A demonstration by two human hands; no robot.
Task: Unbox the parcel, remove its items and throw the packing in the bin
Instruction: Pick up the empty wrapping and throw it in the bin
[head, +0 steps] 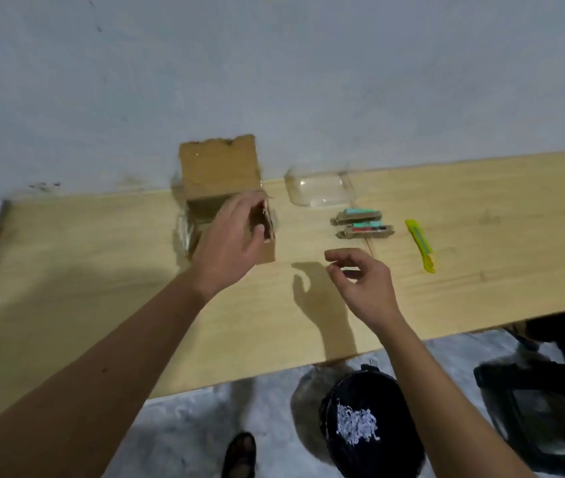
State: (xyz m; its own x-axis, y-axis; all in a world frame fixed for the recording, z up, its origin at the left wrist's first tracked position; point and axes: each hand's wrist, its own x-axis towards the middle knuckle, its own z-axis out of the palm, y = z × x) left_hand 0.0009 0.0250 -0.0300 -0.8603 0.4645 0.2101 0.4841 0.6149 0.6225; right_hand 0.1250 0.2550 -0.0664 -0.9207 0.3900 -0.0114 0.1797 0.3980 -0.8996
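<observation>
An open brown cardboard box (220, 174) stands at the back of the wooden table (84, 270), its far flap upright against the wall. My left hand (231, 246) reaches over the box's near right side, with the thumb and fingers at its right wall. My right hand (360, 281) hovers above the table to the right of the box, fingers loosely curled and holding nothing. Two small carded items (362, 224) with green and red parts lie side by side right of the box. A black bin (370, 422) with white shredded paper inside stands on the floor below the table's front edge.
A clear plastic tray (319, 189) lies behind the carded items near the wall. A yellow utility knife (420, 244) lies further right. Clear tape or film hangs at the box's left side (184, 229). A dark bag (546, 408) sits on the floor at right; a sandalled foot (239, 453) shows below.
</observation>
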